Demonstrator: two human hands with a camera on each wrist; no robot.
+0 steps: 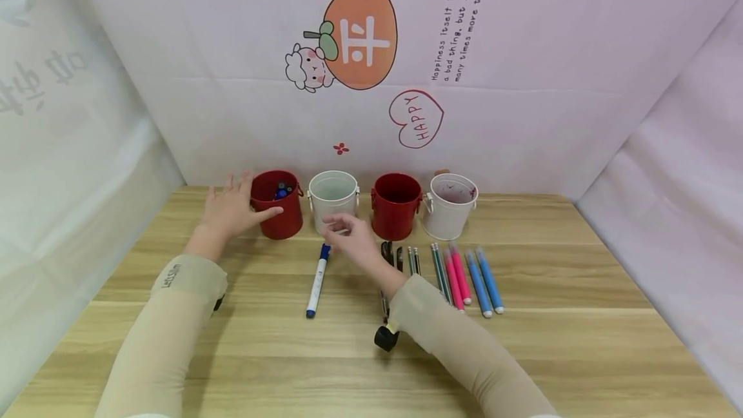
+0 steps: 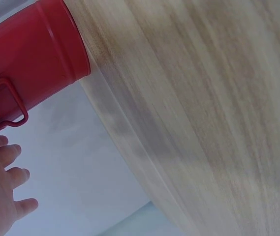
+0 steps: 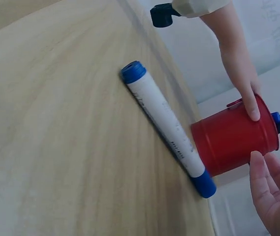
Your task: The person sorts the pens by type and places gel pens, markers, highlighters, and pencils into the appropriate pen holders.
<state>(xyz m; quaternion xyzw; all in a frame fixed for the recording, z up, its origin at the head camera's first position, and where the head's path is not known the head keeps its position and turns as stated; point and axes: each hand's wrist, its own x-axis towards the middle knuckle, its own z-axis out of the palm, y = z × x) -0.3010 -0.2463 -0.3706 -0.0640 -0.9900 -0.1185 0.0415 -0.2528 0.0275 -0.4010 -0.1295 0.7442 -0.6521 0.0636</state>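
1. My left hand (image 1: 232, 208): fingers spread, mostly straight, thumb laid against the near wall of the leftmost red bucket (image 1: 282, 221). I cannot tell how firmly it presses.
2. My right hand (image 1: 351, 237): fingers loosely bent, nothing held, just in front of the left white bucket (image 1: 318, 210).
3. White marker (image 1: 316, 282): smooth cylinder, blue at both ends, lying on the wood-grain table (image 1: 261, 353) near my right hand.
4. Head view looks down on blue ends (image 1: 282, 191) inside the leftmost red bucket; left wrist view gives its bent-wire loop (image 2: 9, 101) up close.
5. Counts: two red and two white buckets, smooth-walled, in one row; one white marker, two pink markers (image 1: 461, 276), two light-blue markers (image 1: 491, 281). Black pens (image 1: 399, 258): partly behind my forearm, uncounted.
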